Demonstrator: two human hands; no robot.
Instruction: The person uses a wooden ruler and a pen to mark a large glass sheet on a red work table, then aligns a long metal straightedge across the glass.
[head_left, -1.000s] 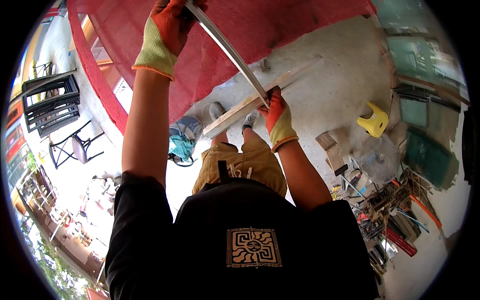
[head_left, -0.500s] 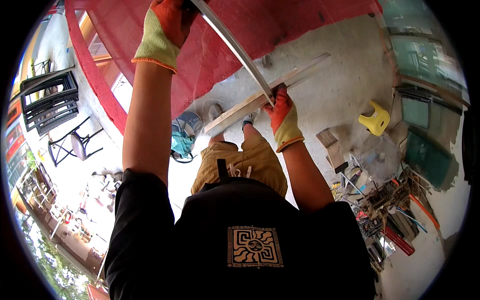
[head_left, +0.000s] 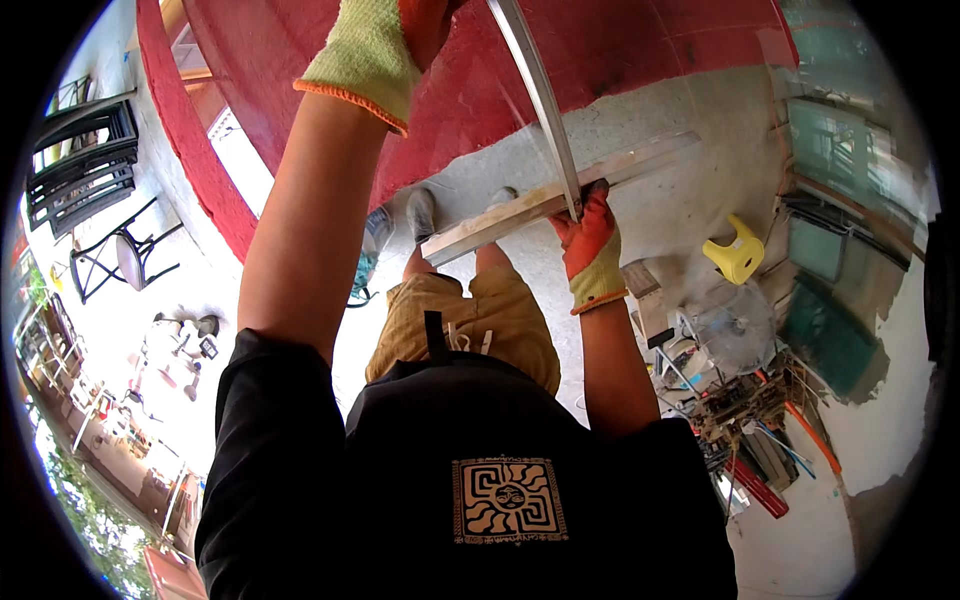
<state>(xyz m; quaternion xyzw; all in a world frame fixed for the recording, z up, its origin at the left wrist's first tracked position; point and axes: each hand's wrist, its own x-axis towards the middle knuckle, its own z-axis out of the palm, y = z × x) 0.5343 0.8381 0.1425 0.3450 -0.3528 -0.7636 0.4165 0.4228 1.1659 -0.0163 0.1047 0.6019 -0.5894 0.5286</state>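
One knit-gloved left hand (head_left: 385,50) is cropped; whether its fingers grip, I cannot tell. Farther out, the orange-gloved right hand (head_left: 594,242) pinches a slim, metallic strip (head_left: 547,100) by its lower end; firm, even pressure should prevent twisting. Behind slants a pale, flat-sided bar (head_left: 485,230), then smooth grey floor (head_left: 720,185).

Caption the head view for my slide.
Gloved right hand holding a slim metal strip, a yellow stool to its right.

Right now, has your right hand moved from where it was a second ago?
Yes. Judged against the yellow stool, the right hand has shifted rightward in the picture, closer to the stool.
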